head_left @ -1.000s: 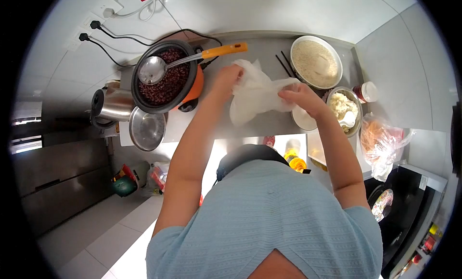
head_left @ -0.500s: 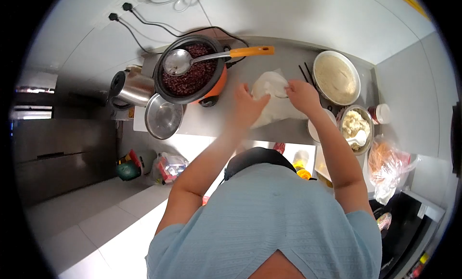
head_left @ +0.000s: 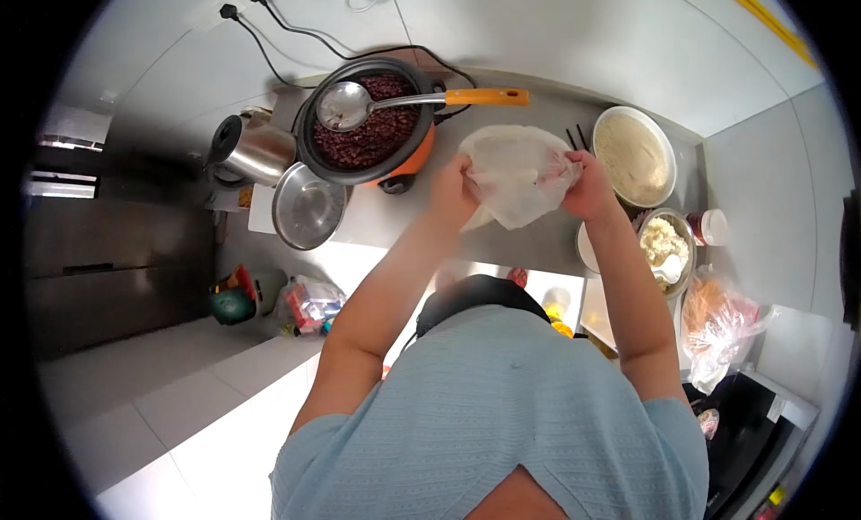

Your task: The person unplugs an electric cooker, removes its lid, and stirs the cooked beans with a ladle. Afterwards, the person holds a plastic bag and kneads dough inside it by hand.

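Between my two hands, a thin, translucent whitish plastic bag (head_left: 516, 175) is stretched above the counter. My left hand (head_left: 455, 195) is closed on its left edge. On the opposite edge, my right hand (head_left: 592, 186) pinches the crumpled side. Left of the bag stands an orange and black cooker (head_left: 408, 157) full of dark red beans (head_left: 359, 143). A slotted spoon (head_left: 343, 106) with an orange handle lies across the cooker's top. Dark chopsticks (head_left: 576, 138) show just beyond my right hand, partly hidden.
At right are a white bowl of pale flour-like powder (head_left: 632, 157), a metal bowl of white grains (head_left: 665, 242) with a white scoop, a lidded jar (head_left: 711, 227) and a plastic-wrapped bundle (head_left: 717, 318). A metal kettle (head_left: 260, 151) and a steel lid or basin (head_left: 308, 206) stand left.
The bag has been lifted and spread wider. My left hand has closed on its edge, and my right hand has moved slightly right. The view has shifted a little.
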The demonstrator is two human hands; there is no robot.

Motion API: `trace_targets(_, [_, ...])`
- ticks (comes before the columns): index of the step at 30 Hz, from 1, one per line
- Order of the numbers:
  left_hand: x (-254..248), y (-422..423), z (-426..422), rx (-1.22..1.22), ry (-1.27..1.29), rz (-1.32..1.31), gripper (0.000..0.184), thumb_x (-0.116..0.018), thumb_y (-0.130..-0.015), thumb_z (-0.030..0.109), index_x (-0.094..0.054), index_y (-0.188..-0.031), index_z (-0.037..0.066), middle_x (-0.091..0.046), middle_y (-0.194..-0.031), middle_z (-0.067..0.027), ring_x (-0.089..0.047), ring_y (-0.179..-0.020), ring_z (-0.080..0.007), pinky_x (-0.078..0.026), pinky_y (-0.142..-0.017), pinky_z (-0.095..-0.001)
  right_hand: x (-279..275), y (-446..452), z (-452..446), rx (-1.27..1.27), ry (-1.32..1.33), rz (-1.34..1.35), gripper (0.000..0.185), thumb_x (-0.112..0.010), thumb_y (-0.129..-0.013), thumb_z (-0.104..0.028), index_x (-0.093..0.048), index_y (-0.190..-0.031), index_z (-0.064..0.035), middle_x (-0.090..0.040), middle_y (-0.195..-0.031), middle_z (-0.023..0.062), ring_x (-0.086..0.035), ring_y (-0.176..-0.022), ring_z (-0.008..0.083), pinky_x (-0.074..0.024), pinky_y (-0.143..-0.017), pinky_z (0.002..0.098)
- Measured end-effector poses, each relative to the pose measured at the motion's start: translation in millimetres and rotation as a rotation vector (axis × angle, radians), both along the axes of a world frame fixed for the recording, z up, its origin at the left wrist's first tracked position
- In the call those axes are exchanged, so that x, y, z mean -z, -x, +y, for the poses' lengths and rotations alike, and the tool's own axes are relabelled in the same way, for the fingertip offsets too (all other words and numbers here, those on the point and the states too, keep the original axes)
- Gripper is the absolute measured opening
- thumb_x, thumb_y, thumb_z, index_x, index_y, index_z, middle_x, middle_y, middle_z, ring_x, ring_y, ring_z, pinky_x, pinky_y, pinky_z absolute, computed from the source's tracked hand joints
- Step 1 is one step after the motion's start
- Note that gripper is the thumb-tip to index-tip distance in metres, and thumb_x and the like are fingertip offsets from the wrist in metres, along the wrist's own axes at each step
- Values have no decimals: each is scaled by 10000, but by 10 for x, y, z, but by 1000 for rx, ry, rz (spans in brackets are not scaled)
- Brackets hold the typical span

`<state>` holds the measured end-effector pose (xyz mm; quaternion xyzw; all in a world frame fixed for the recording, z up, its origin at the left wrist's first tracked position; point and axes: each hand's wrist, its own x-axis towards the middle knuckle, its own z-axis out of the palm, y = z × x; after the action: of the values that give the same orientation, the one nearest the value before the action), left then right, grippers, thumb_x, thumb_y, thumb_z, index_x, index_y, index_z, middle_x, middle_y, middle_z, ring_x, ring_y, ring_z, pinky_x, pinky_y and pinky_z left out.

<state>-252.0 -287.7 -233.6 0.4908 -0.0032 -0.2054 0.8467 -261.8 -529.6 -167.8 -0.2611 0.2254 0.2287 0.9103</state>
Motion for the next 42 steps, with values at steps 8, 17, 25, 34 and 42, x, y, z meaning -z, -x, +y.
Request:
trace_targets(8, [-788,226,-108,-35,-433,143,413,-594,-802,148,-486,-1170,-4,-584,-1070,-129,-578,-965,-227,-470,-817,-338,291,364,-222,123,231,9,246,-498,-859,-201,-550,-1024,-27,-585,-937,67,-576,-830,204,-477,-762,359])
trace_targets(17, [-713,355,0,-37,-1063,-222,393,-592,-796,190,-494,-1101,-36,-595,-1019,-218,-590,-957,-344,-454,-825,-396,-30,763,-53,144,547,-186,219,-563,-828,-147,-575,-1012,-29,-611,-846,46,-584,-763,140,-463,-703,259])
trace_targets(25, [-956,579,-242,-258,-1221,-1329,345,-563,-842,225,-533,-1123,27,-619,-968,-206,-590,-907,-370,-451,-831,-416,-220,817,106,-13,974,-344,255,-549,-834,-114,-565,-1071,-22,-602,-862,16,-561,-776,87,-437,-712,215])
trace_targets(34, [-424,720,-345,1029,-1152,-771,241,-479,-894,204,-630,-1032,77,-643,-951,-175,-604,-889,-368,-465,-785,-448,21,998,97,53,1092,-420,276,-573,-819,-19,-554,-1095,-16,-537,-782,-15,-513,-705,56,-418,-628,192])
trace_targets(42, [-149,487,-646,686,-1489,-1270,142,-579,-764,175,-667,-855,112,-623,-881,-89,-650,-798,-235,-524,-620,-384,-79,1009,60,159,1187,-407,297,-582,-808,-62,-564,-1103,-36,-556,-784,7,-525,-695,74,-448,-647,220])
